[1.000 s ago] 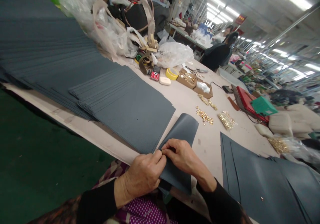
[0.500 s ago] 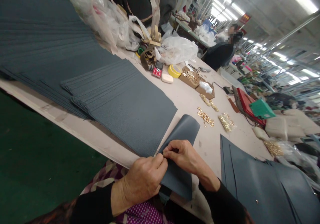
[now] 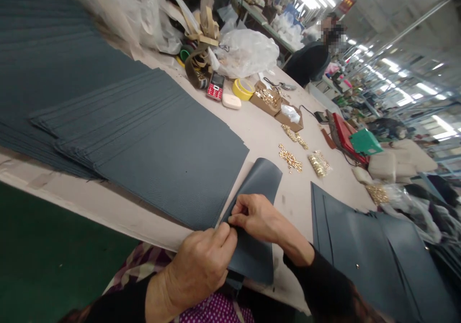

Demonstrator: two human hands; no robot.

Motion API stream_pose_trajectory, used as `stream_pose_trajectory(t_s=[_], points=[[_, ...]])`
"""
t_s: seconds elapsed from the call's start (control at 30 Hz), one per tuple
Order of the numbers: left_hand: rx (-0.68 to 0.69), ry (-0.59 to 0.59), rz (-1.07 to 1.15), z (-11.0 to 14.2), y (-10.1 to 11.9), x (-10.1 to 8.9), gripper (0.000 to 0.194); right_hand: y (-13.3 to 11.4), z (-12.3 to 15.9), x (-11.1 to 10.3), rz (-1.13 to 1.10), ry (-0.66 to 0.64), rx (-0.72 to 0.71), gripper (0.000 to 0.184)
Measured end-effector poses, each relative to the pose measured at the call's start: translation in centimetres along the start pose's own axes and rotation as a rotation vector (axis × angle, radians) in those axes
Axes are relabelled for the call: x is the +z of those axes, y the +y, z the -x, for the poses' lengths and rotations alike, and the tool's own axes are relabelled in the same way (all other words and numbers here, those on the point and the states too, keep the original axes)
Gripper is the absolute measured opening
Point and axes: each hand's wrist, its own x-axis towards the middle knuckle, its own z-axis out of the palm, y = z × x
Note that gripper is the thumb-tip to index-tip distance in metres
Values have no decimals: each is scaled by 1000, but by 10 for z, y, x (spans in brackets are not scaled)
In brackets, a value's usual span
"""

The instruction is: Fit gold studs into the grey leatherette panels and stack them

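Near the front edge of the table, a dark blue-grey leather sheet (image 3: 257,181) lies bent over on itself. My left hand (image 3: 201,260) pinches its near left edge between thumb and fingers. Right beside it, the thumb and forefinger of my right hand (image 3: 255,217) are pinched together at the same spot on the sheet. Anything small between those fingertips is hidden. Just to the left is a fanned stack of leather sheets (image 3: 173,155). More sheets (image 3: 360,246), one bearing a small metal stud (image 3: 357,266), lie to the right.
Beyond the bent sheet are a loose pile of gold metal fittings (image 3: 290,158) and a bag of fittings (image 3: 319,163). Farther back stand cardboard boxes (image 3: 266,100), yellow tape (image 3: 243,89), a red phone (image 3: 216,86) and plastic bags (image 3: 248,52). A person (image 3: 309,59) sits beyond the table.
The view has shifted, so the table's things appear slightly lower and to the left. Both hands stay pinched at the same spot on the sheet, with only small finger movements.
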Motion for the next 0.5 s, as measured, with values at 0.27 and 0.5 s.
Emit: stream_pose_trajectory(t_s=[0.27, 0.5], points=[[45, 115, -143, 1, -3, 3, 40, -7, -5, -11, 125, -69, -8, 15], [4, 165, -59, 5, -11, 16, 40, 43, 38, 12, 53, 585, -2, 41]])
